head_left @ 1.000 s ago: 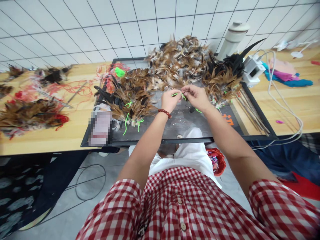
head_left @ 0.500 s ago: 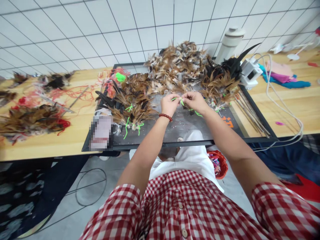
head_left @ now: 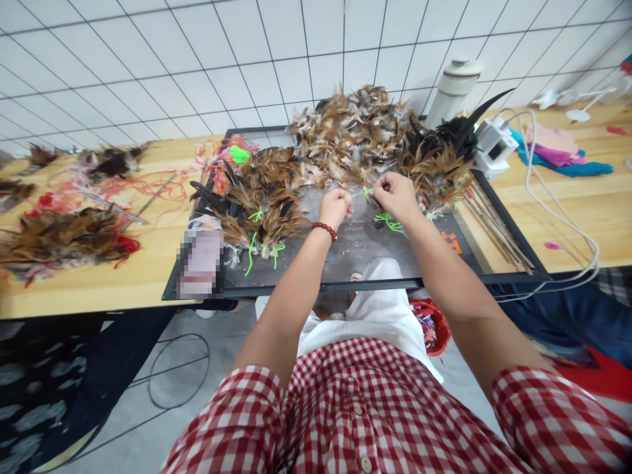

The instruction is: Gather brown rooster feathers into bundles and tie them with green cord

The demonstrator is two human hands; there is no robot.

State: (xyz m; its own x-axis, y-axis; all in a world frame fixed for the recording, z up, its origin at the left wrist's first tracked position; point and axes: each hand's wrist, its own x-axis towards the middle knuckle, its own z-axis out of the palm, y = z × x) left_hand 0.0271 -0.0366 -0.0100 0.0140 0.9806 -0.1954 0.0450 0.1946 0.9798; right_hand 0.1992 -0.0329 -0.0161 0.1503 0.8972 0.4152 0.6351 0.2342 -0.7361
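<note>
A thin green string (head_left: 362,192) is stretched between my two hands above the dark board (head_left: 340,257). My left hand (head_left: 336,205), with a red bead bracelet at the wrist, is closed on its left end. On the other side my right hand (head_left: 395,195) pinches the string between thumb and fingers. Below the right hand lie loose green strings (head_left: 390,222). A bundle of brown and black feathers (head_left: 269,197) tied with green string lies left of my hands. Behind them rises a large heap of brown feathers (head_left: 358,135).
Feather bundles with red string (head_left: 64,240) lie on the wooden table at left. At right are thin sticks (head_left: 498,224), a white charger (head_left: 495,146) with cable and coloured cloth (head_left: 557,155). A pale bottle (head_left: 453,92) stands at the back. A red basket (head_left: 439,339) sits below.
My hands have moved apart from close together, the right one shifting rightwards. The green string between them is now drawn out straight.
</note>
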